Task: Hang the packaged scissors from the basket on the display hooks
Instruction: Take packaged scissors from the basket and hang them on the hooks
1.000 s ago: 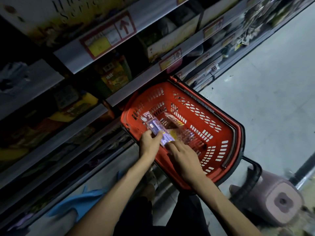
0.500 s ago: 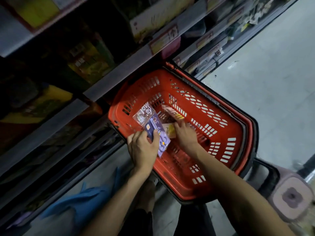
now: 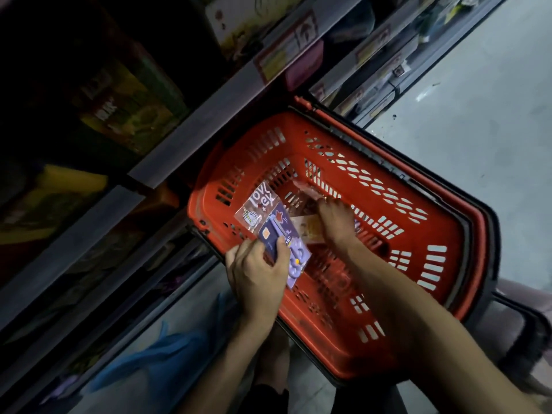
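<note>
**Right hand back in the basket, left hand keeps the purple pack**

The shelves (image 3: 167, 156) have slid up and to the left in the view since a second ago. The red basket (image 3: 433, 222) now fills the middle, standing on the grey floor (image 3: 493, 115) against the lowest shelf. A second ago both hands met on one pack. They are apart now. The left hand (image 3: 257, 273) stays at the basket's near-left rim, thumb and fingers clamped on the packaged scissors (image 3: 286, 237), a purple card. A clear pack (image 3: 258, 204) with white lettering is fanned out behind the card. The right hand (image 3: 334, 219) has left that pack and reaches down to the basket's bottom, its fingers on a yellow pack (image 3: 307, 231) and others lying there.

Motion blur smears the right fingertips, so I cannot tell whether they pinch anything. The goods on the shelves are dark and unreadable. The basket's near corner is covered by the right forearm.
</note>
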Demonstrator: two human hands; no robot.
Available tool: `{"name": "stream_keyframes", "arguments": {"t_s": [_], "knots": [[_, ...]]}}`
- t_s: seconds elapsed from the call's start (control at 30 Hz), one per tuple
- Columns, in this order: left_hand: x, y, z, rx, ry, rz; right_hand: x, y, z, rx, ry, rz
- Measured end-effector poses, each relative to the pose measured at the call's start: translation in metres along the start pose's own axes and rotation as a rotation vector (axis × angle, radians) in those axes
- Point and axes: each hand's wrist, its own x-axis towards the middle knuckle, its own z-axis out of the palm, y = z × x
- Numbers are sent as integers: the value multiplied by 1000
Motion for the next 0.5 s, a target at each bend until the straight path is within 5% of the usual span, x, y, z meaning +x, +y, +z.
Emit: {"name": "stream_keyframes", "arguments": {"t_s": [0.1,0.27,0.5], "knots": [[2,4,-3,-34,-16,-32,-25,-3,-24,94,71,92],[5,12,-14,-87,-85,-88,-87,-11,-66,604,304,425],[14,24,-35,-290,-231,-298,-182,-7,-132,1323,368,525]]}}
